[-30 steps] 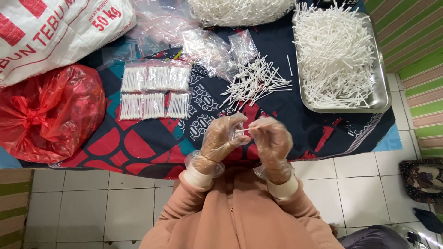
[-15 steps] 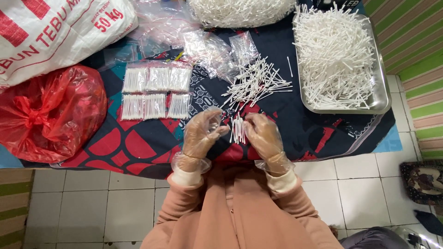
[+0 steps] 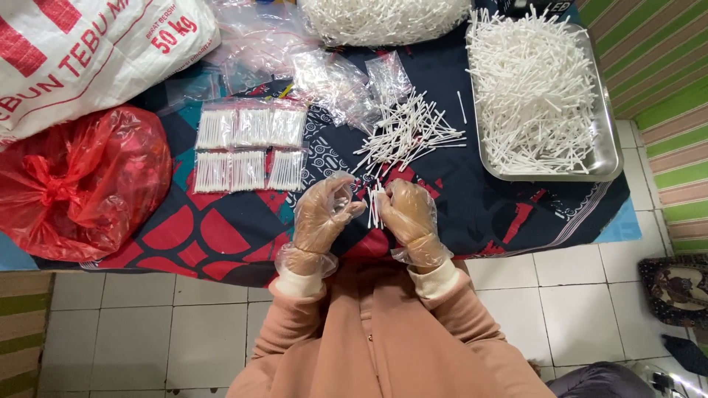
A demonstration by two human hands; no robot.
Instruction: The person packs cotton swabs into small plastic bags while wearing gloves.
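Looks like a home packing spot, set up on a tiled floor (image 3: 147,324) rather than in a factory. Low table (image 3: 516,214) draped with a patterned dark cloth, a steel tray (image 3: 609,158) heaped with white cotton swabs at its right edge, a loose swab pile (image 3: 409,133) in the middle. Two rows of filled clear packets (image 3: 249,147) left of centre, empty clear bags (image 3: 332,81) behind them. Big white woven sack (image 3: 81,51) and knotted red plastic bag (image 3: 81,184) at the left edge. Striped green wall covering (image 3: 664,81) on the right.
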